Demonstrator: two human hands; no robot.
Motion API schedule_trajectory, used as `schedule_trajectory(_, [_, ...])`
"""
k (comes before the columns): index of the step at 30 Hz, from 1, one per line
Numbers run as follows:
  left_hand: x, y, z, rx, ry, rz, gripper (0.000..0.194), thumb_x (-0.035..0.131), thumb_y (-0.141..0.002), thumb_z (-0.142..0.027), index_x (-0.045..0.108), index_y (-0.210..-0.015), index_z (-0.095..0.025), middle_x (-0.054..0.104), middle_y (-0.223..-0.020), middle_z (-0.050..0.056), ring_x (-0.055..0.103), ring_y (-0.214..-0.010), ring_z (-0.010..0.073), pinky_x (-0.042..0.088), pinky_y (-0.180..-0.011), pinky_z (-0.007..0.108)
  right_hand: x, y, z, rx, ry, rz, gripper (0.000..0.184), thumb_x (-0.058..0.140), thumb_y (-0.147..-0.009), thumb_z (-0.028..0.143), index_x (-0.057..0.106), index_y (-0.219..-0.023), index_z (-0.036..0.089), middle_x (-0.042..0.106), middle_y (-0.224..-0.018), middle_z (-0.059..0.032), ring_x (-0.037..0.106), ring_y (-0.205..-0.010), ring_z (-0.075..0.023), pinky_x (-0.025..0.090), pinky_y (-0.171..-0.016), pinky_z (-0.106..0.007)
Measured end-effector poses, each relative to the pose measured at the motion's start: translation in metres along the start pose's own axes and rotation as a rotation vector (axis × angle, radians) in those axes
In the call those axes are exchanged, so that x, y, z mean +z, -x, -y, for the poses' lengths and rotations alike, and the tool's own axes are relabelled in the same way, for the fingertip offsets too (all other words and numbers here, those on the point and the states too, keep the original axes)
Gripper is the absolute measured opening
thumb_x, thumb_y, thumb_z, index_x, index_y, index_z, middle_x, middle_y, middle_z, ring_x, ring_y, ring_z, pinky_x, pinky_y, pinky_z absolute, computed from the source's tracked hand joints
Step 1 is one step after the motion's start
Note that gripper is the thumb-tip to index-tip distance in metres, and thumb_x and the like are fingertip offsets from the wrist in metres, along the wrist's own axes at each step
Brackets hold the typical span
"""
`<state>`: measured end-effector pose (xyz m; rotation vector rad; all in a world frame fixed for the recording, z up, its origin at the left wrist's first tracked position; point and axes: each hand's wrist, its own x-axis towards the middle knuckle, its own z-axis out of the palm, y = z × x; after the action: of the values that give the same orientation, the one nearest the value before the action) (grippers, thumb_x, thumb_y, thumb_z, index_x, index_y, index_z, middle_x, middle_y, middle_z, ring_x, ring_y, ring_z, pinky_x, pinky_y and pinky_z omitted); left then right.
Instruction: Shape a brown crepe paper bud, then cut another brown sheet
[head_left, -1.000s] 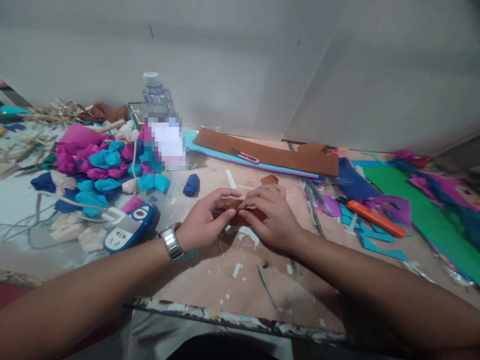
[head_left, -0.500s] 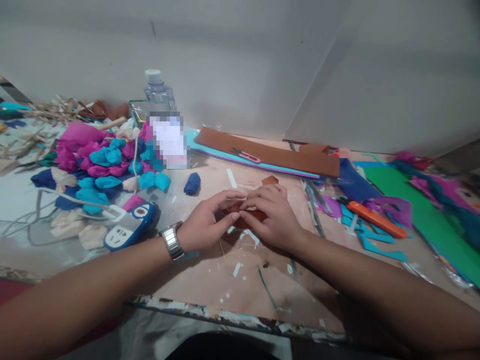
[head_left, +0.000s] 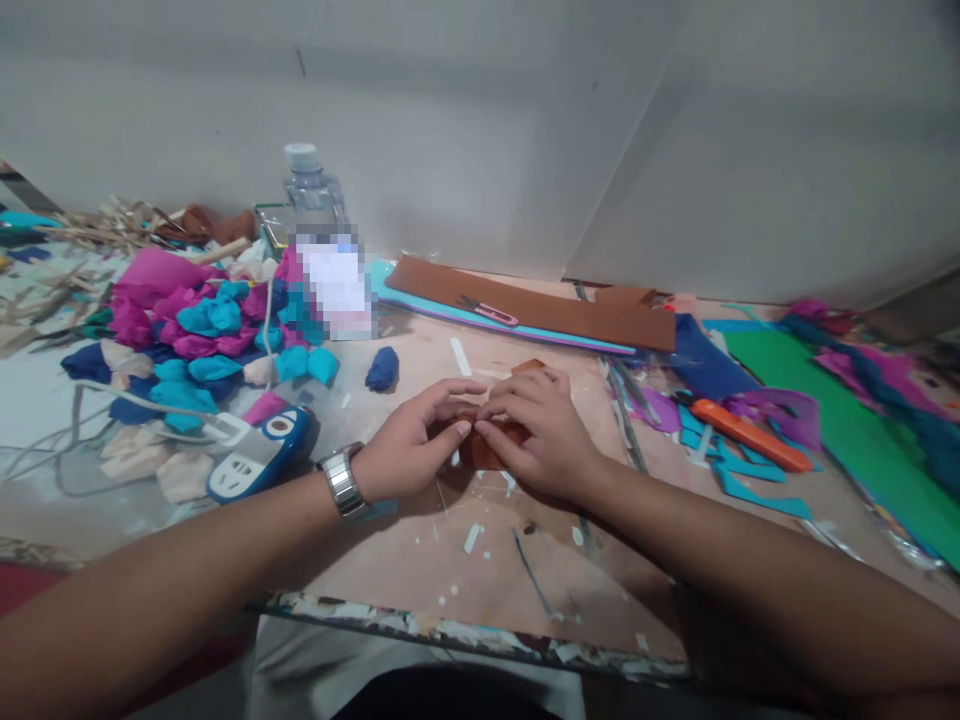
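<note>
Both my hands meet over a small brown foam piece lying on the worktable. My left hand, with a metal watch on its wrist, pinches the piece's left end between thumb and fingers. My right hand is curled over the piece's right part, its fingertips pressed on the top edge. Most of the piece is hidden under my fingers. A second small brown scrap peeks out just behind my right hand.
A heap of crumpled pink, blue and cyan paper balls lies at the left by a blue-white power strip and a water bottle. A long brown foam strip lies behind. An orange cutter and coloured foam scraps are at the right.
My hands have shifted slightly toward me with the brown piece, which now shows more below my fingers. Nothing else has moved.
</note>
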<state>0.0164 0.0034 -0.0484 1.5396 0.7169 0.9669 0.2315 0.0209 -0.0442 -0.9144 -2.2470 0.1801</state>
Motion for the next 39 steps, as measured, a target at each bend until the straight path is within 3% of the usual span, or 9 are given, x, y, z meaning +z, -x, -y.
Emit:
schedule_trajectory(6, [-0.0002, 0.0002, 0.0010, -0.021, 0.039, 0.027, 0.040, 0.059, -0.102, -0.021, 0.055, -0.142, -0.020, 0.074, -0.132, 0.013, 0.073, -0.114, 0.0225, 0.056, -0.094, 0.033, -0.0007, 0.0001, 0.0008, -0.022, 0.020, 0.002, 0.006, 0.070, -0.097, 0.029, 0.071, -0.100, 0.024, 0.075, -0.100, -0.0024, 0.065, -0.100, -0.0234, 0.032, -0.098, -0.048])
schedule_trajectory(9, [0.0008, 0.0006, 0.0008, -0.015, 0.039, 0.033, 0.040, 0.058, -0.102, -0.021, 0.055, -0.142, -0.020, 0.073, -0.131, 0.012, 0.071, -0.120, 0.0230, 0.055, -0.098, 0.034, -0.0014, 0.0006, 0.0015, -0.050, 0.031, -0.005, 0.010, 0.070, -0.098, 0.030, 0.074, -0.107, 0.026, 0.076, -0.104, -0.0028, 0.065, -0.102, -0.0238, 0.032, -0.100, -0.048])
schedule_trajectory(13, [0.0011, 0.0011, 0.0011, -0.033, 0.044, 0.043, 0.042, 0.057, -0.103, -0.020, 0.054, -0.144, -0.024, 0.064, -0.147, 0.012, 0.066, -0.130, 0.0235, 0.052, -0.104, 0.036, -0.0014, 0.0012, 0.0011, -0.093, 0.051, -0.006, 0.015, 0.066, -0.102, 0.031, 0.077, -0.113, 0.029, 0.075, -0.104, -0.0031, 0.064, -0.103, -0.0239, 0.033, -0.100, -0.049])
schedule_trajectory(19, [-0.0015, 0.0005, 0.0039, -0.034, 0.029, 0.060, 0.046, 0.058, -0.104, -0.025, 0.049, -0.149, -0.024, 0.060, -0.151, 0.015, 0.063, -0.133, 0.0260, 0.051, -0.109, 0.041, -0.0023, 0.0015, 0.0027, -0.122, 0.104, 0.096, 0.025, 0.057, -0.105, 0.028, 0.073, -0.124, 0.029, 0.075, -0.110, -0.0056, 0.062, -0.103, -0.0250, 0.033, -0.096, -0.049])
schedule_trajectory(25, [-0.0024, 0.0011, 0.0051, -0.053, 0.026, 0.089, 0.047, 0.056, -0.106, -0.029, 0.043, -0.151, -0.023, 0.069, -0.134, 0.014, 0.066, -0.127, 0.0244, 0.050, -0.111, 0.042, -0.0011, 0.0009, 0.0042, -0.140, 0.081, 0.105, 0.021, 0.055, -0.104, 0.024, 0.071, -0.119, 0.025, 0.075, -0.115, -0.0069, 0.061, -0.106, -0.0262, 0.033, -0.098, -0.049])
schedule_trajectory(29, [-0.0022, 0.0012, 0.0029, -0.071, -0.052, 0.083, 0.053, 0.061, -0.102, -0.029, 0.043, -0.151, -0.021, 0.071, -0.122, 0.013, 0.069, -0.114, 0.0244, 0.055, -0.099, 0.040, -0.0015, 0.0005, 0.0055, -0.083, 0.027, 0.093, 0.016, 0.053, -0.104, 0.024, 0.067, -0.112, 0.023, 0.076, -0.111, -0.0067, 0.063, -0.104, -0.0259, 0.033, -0.098, -0.048])
schedule_trajectory(39, [-0.0015, 0.0035, 0.0007, -0.059, -0.265, 0.077, 0.068, 0.068, -0.087, -0.012, 0.043, -0.150, -0.020, 0.072, -0.109, 0.006, 0.068, -0.092, 0.0176, 0.053, -0.083, 0.031, -0.0043, 0.0027, 0.0049, -0.055, 0.008, 0.057, 0.011, 0.056, -0.100, 0.025, 0.064, -0.107, 0.023, 0.076, -0.098, -0.0036, 0.063, -0.096, -0.0248, 0.034, -0.098, -0.048])
